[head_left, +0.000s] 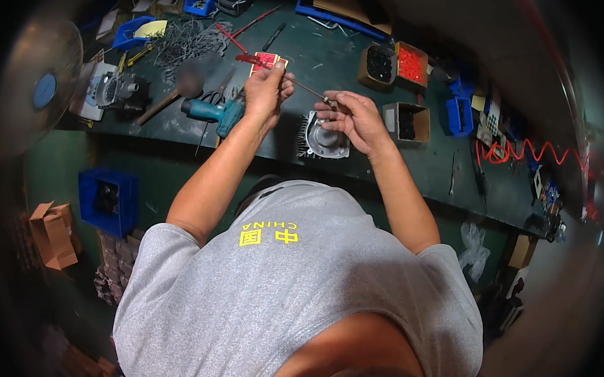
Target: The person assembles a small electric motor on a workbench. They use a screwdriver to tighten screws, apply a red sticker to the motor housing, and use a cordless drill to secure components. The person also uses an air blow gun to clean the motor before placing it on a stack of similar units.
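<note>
My left hand (265, 95) is closed round a T-handle driver with a red grip (248, 59) and a thin metal shaft (307, 88). The shaft slants down to the right, toward my right hand (359, 120). There, my thumb and fingers pinch a small metal piece (329, 102) at the shaft's tip; its exact kind is too small to tell. Just below my right fingers, a round silvery metal housing with fins (327, 143) lies on the dark green bench (407, 169). Behind my left hand lies a red and yellow card or packet (266, 58).
Left of my forearm lie a teal power drill (217, 112), a hammer (160, 106) and a heap of grey cords (186, 42). Boxes of black parts (377, 63) and red parts (411, 62) stand behind on the right. A fan (44, 90) is far left; a red coiled hose (532, 151) hangs right.
</note>
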Demonstrator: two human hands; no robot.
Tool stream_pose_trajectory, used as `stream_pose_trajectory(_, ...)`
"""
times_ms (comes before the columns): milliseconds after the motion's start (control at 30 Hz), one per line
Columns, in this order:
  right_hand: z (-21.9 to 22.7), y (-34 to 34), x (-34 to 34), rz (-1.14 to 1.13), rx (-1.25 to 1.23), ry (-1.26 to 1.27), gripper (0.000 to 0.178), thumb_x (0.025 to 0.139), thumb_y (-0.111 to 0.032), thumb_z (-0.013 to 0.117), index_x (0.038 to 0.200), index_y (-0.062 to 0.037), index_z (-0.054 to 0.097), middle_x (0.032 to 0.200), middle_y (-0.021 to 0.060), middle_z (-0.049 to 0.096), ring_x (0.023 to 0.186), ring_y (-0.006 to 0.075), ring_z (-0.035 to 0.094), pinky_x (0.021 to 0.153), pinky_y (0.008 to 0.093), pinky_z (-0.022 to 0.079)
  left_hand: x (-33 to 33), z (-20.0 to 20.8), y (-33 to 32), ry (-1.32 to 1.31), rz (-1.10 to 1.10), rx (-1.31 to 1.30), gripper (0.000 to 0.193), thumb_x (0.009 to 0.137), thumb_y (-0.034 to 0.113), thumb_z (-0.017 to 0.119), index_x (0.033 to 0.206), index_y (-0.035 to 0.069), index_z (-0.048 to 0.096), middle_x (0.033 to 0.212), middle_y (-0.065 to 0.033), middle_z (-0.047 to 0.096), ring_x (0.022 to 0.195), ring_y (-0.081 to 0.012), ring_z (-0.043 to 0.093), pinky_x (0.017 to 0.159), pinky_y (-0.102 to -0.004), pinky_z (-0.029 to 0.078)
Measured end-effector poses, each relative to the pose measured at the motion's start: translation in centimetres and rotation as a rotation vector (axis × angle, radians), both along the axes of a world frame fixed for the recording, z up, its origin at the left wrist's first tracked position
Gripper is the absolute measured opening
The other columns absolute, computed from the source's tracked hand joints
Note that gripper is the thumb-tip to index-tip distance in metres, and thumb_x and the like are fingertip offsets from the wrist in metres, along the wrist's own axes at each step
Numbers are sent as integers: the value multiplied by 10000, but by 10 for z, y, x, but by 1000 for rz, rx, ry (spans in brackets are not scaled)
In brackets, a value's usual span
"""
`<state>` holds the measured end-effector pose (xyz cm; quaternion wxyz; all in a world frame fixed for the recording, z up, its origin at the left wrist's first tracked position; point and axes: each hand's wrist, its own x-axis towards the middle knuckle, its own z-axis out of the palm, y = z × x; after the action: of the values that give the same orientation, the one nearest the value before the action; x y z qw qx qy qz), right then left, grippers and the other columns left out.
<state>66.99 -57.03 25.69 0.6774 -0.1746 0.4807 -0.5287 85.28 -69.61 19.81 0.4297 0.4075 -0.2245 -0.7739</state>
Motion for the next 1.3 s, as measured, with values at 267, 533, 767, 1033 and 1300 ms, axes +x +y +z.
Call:
stream_pose_trajectory(267, -5, -4, 5, -56, 45, 101, 223, 1022, -153, 648, 1134, 40, 655, 924, 123, 715, 756, 141, 703, 640, 267, 628, 4, -10, -8, 4, -2, -18, 219, 1032, 224, 670, 950, 29, 615, 839, -75, 698, 610, -91, 631, 560, -215, 573)
stream_pose_trajectory(533, -2, -7, 8, -88, 76, 76, 246, 1013, -164, 660, 1148, 42, 651, 929, 115, 698, 717, 136, 663, 634, 269, 616, 12, -8, -13, -8, 25, -22, 237, 1038, 231, 659, 969, 7, 628, 838, -68, 693, 629, -87, 636, 570, -215, 582)
stream_pose_trajectory(767, -1, -27, 25, 53, 100, 386, 269, 983, -238, 705, 1041, 25, 699, 865, 79, 701, 672, 104, 623, 529, 251, 541, 11, -4, -8, -27, 9, -16, 242, 1041, 229, 653, 975, -1, 620, 830, -72, 689, 616, -92, 622, 581, -223, 584)
stream_pose_trajectory(1033, -8, -4, -1, 85, 111, 541, 208, 1000, -222, 695, 994, -15, 701, 857, 39, 713, 634, 35, 547, 496, 199, 446, 65, -20, -52, -60, 211, -80, 234, 1036, 202, 665, 942, 13, 564, 862, -122, 689, 647, -142, 618, 577, -242, 528)
stream_pose_trajectory(1300, -50, 2, -74, -236, 97, 611, 226, 993, -144, 621, 1146, 11, 680, 966, 72, 719, 760, 100, 643, 591, 253, 547, 86, -71, -22, -409, -155, -146, 254, 1031, 242, 658, 870, 50, 618, 702, -13, 610, 506, -82, 501, 457, -236, 368)
